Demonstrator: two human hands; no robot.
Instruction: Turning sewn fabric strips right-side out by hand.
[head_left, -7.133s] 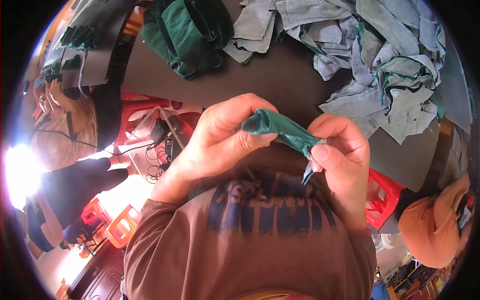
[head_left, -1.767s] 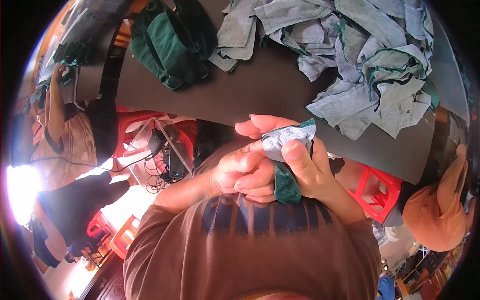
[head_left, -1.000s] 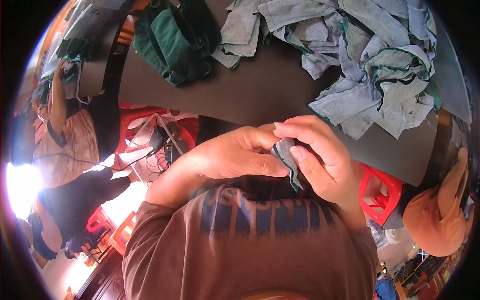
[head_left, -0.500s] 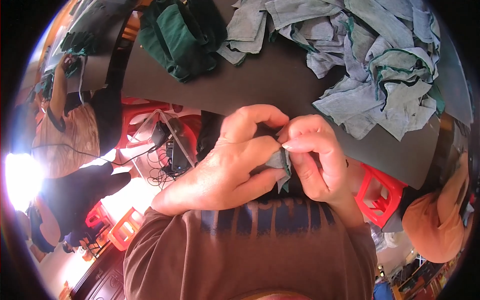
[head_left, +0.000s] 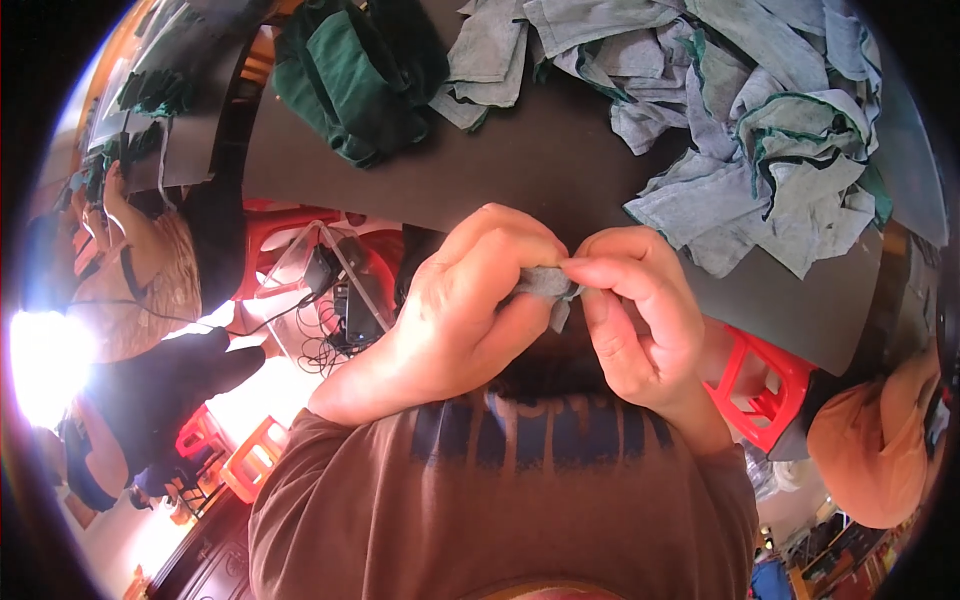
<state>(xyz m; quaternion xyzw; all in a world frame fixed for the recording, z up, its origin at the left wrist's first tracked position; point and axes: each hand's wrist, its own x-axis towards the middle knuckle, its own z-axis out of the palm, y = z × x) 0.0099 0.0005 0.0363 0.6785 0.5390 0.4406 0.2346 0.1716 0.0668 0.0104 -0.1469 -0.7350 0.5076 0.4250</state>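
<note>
Between my hands, in front of my chest, is a small grey fabric piece with a dark green edge. My left hand is closed around it, its fingers curled and most of the cloth hidden inside. My right hand pinches the cloth's edge between thumb and forefinger, the fingertips of both hands nearly touching. Beyond them on the dark table lies a loose heap of grey fabric pieces with green stitched edges. A folded dark green cloth bundle rests to its left.
A red stool stands under the table's right side. On the left are a clear-sided stand holding black cables and adapters, and an orange stool. One person works at the far left, another at the right edge.
My left fingers have curled in further around the cloth, so less of it hangs below. My right hand keeps its pinch. The person at the left has shifted their arms.
</note>
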